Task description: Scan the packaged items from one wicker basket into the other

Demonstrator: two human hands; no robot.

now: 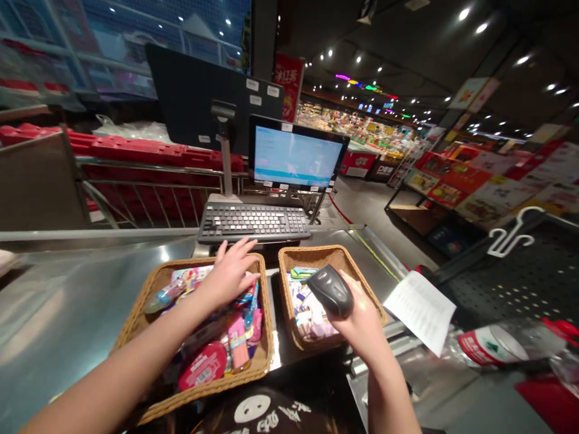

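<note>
My left hand (233,274) is over the far part of the larger wicker basket (131,310), its fingers spread and holding nothing. Its fingertips are close to the front edge of a black keyboard (256,222); I cannot tell if they touch it. Several small colourful packets fill that basket, with a round pink container (202,366) near its front. Above the smaller wicker basket (348,256), my right hand (359,313) grips a black barcode scanner (331,290), with its head pointing left. White and purple packages (307,310) lie in this basket, partly hidden by the scanner.
A lit monitor (296,155) stands behind the keyboard, beside a second screen (194,99) seen from the back. Right of the baskets are a printed paper sheet (420,307), a large bottle with a red label (491,345) and white hooks (511,235). Metal counter (67,295) extends left.
</note>
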